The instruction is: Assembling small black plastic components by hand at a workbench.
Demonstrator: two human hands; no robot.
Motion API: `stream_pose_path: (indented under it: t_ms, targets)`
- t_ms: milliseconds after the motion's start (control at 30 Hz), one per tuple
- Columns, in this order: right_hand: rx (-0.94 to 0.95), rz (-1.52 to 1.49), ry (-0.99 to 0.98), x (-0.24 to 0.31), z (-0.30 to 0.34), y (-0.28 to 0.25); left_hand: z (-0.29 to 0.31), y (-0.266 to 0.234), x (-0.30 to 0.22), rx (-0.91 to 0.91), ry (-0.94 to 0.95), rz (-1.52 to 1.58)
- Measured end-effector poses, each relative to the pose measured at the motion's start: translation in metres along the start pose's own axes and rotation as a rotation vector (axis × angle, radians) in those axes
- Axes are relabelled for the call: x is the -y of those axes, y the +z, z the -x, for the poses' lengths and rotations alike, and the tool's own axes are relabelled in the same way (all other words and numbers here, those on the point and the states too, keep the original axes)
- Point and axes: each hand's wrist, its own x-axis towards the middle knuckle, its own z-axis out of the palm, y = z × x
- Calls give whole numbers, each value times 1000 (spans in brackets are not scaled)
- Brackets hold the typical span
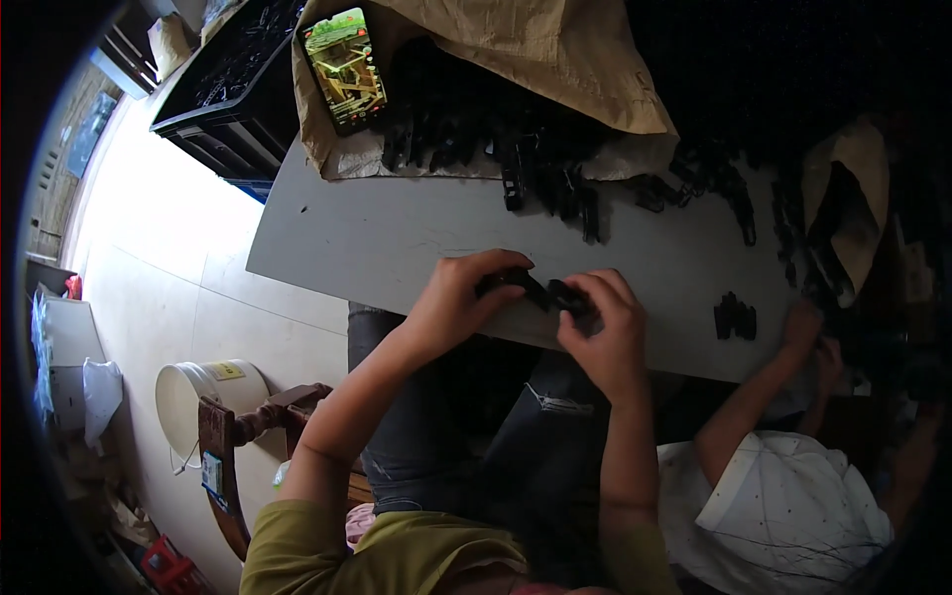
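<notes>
Over the near edge of the grey table [337,233], my left hand [456,299] pinches a dark, elongated black piece [530,287] between thumb and fingers. Close beside it, my right hand [612,327] grips a smaller black piece [565,295]. The two pieces almost meet; whether they touch I cannot tell. Farther back, a heap of black plastic parts [516,178] spills from a brown paper sack [555,50]. Much of each held piece is hidden by my fingers.
A lit phone [345,71] rests on the sack. A black crate [233,99] of parts stands far left. Right, a small cluster of black pieces [735,316] lies near a co-worker's hands [808,332]. A white bucket [203,392] and wooden chair [223,476] stand lower left.
</notes>
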Motion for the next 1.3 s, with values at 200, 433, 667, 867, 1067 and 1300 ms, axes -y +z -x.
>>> stream_pose_path:
  t_ms: [200,433,667,867,1067,1300]
  targets:
    - [-13,130,-130,8,3,12,3,7,-8,81,-96,33]
    - [12,-215,134,7,10,8,7,14,-6,-14,-69,178]
    - [51,-441,145,-18,30,-2,7,21,-10,153,-101,539]
    - [-569,1018,411,-85,32,-86,-35,16,-8,-14,21,196]
    - [-368,966,644,-115,17,-88,-95,48,-26,-139,396,-787]
    - [-123,777,85,-57,5,-20,-97,58,-23,143,424,-1144]
